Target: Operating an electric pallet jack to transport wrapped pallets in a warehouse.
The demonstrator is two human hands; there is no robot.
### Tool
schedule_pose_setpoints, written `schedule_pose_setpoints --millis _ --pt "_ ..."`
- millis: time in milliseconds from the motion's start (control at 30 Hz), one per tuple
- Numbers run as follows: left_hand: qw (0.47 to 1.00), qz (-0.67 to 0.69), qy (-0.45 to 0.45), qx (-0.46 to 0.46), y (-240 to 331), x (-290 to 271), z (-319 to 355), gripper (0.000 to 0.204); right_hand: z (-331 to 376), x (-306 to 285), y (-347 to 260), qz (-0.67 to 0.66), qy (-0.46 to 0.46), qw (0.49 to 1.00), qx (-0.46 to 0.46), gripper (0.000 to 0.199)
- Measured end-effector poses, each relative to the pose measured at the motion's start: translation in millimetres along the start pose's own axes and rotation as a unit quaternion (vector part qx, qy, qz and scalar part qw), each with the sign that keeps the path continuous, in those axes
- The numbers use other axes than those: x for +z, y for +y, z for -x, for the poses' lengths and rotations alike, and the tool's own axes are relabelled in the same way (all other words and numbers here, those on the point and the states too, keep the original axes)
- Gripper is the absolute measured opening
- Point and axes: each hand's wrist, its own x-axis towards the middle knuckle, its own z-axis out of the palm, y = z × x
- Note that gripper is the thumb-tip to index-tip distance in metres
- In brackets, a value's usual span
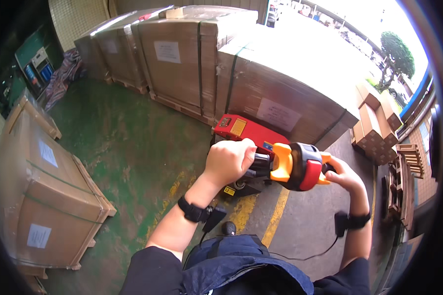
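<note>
In front of me is the control handle (298,166) of a red electric pallet truck (253,132), with a black and orange head and a red button. My left hand (227,161) is wrapped round the handle's black left grip. At the other end, my right hand (344,174) curls round the right grip, its fingers partly hidden behind the orange part. Beyond the handle, the truck's red body stands close against a large wrapped carton (280,93) that bears a white label. Whether its forks are under the pallet is hidden.
Tall strapped cartons on pallets (177,69) form a row at the back. Another strapped carton (59,191) on a pallet stands at the left. Small stacked boxes (376,123) and wooden pallets (403,182) line the right side. Yellow lines (276,216) mark the floor.
</note>
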Motion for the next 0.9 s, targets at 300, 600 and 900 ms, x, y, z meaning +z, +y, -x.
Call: schedule_pose_setpoints --millis 300,600,900 --pt "0.999 0.004 -0.025 -0.047 -1 7 -17 0.024 -2 -3 -9 0.174 0.048 0.983 0.042 0.066" --pt "0.995 -0.037 -0.024 -0.093 9 14 -17 0.025 -1 -3 4 0.142 0.086 0.986 0.030 0.067" --pt "0.994 -0.035 -0.017 -0.098 38 -6 5 0.023 41 12 -6 0.099 0.056 0.993 -0.034 0.071"
